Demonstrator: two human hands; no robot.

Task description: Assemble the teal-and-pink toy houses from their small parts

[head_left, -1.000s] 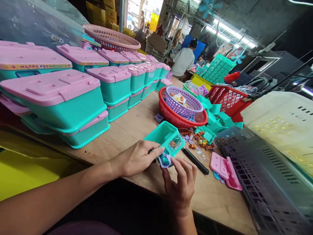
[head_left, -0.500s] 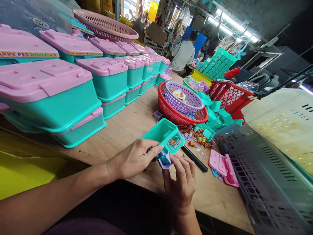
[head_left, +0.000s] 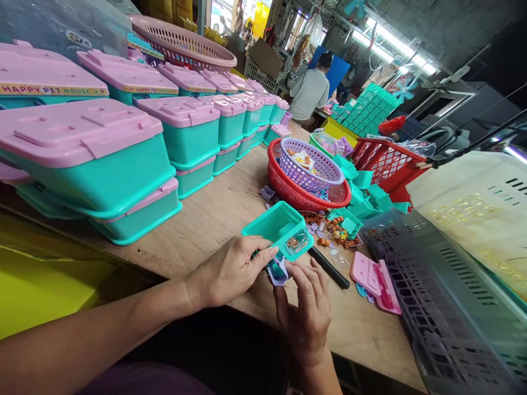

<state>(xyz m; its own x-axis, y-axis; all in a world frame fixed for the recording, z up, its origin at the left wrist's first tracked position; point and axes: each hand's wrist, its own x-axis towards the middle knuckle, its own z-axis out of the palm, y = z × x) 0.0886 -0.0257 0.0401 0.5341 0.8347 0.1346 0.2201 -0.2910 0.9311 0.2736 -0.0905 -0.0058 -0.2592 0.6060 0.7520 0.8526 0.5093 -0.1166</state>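
Note:
My left hand [head_left: 234,269] is closed on the near side of a teal plastic box [head_left: 269,222], which is tilted above the front of the table. A clear oval window with something brown behind it shows on the box's right end. At the near corner of the box sits a small lilac plastic piece [head_left: 278,273], partly covered by my left thumb. The fingertips of my right hand [head_left: 307,307] pinch the right edge of that piece. My fingers hide how the piece meets the box.
Teal boxes with pink lids [head_left: 78,131] stand stacked along the left. Ahead are a red basket [head_left: 280,184] with a purple basket [head_left: 308,175] in it, and loose teal boxes [head_left: 376,200]. A black-handled tool [head_left: 329,267], pink lid [head_left: 376,280] and grey crate [head_left: 428,291] lie right. A person [head_left: 310,90] sits beyond.
The view has shifted slightly, so the stacked boxes appear a little further right. Both hands keep their hold on the box and the lilac piece, with hardly any movement.

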